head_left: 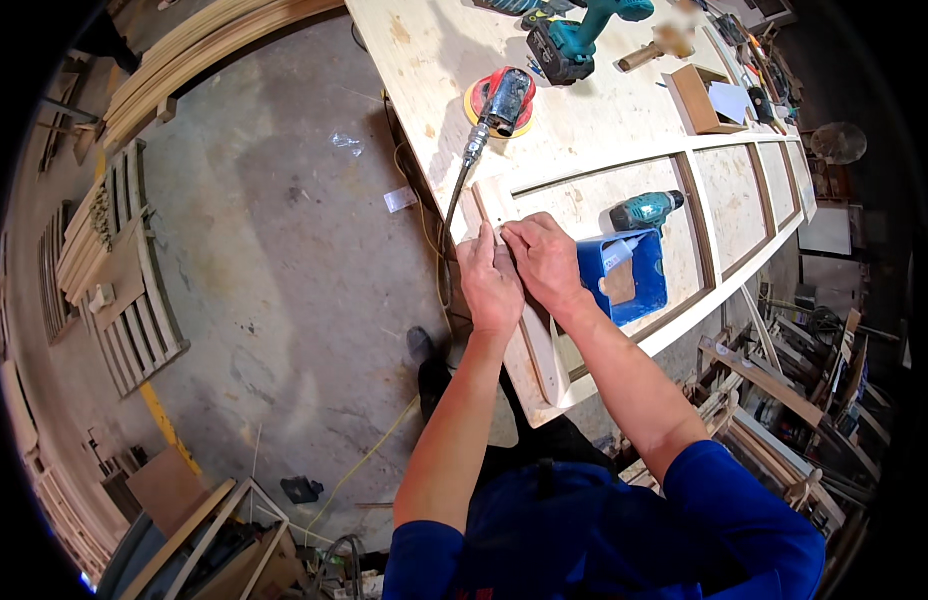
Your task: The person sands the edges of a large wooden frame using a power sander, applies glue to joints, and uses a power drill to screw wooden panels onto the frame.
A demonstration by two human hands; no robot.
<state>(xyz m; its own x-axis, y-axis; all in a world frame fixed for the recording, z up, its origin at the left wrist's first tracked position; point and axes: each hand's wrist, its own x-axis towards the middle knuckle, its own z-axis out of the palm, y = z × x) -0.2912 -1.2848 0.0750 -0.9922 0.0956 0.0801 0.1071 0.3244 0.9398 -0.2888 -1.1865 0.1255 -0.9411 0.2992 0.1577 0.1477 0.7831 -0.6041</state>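
A pale wooden frame (684,310) with several panel openings lies on a plywood workbench (584,130). My left hand (489,285) rests flat on the frame's near corner, fingers pressed on a thin dark wood strip (479,212) set along the inner edge. My right hand (546,262) sits right beside it, fingertips pinching down on the same strip at the corner. Whether either hand truly grips the strip is hard to tell. A blue plastic box (624,275) stands just right of my right hand.
A teal cordless drill (644,210) lies on the frame behind the blue box. A red air sander (504,100) with its hose, another teal drill (574,40), a mallet (656,47) and a small wooden box (696,98) sit farther back. Stacked wooden frames (124,270) lean at the left on the concrete floor.
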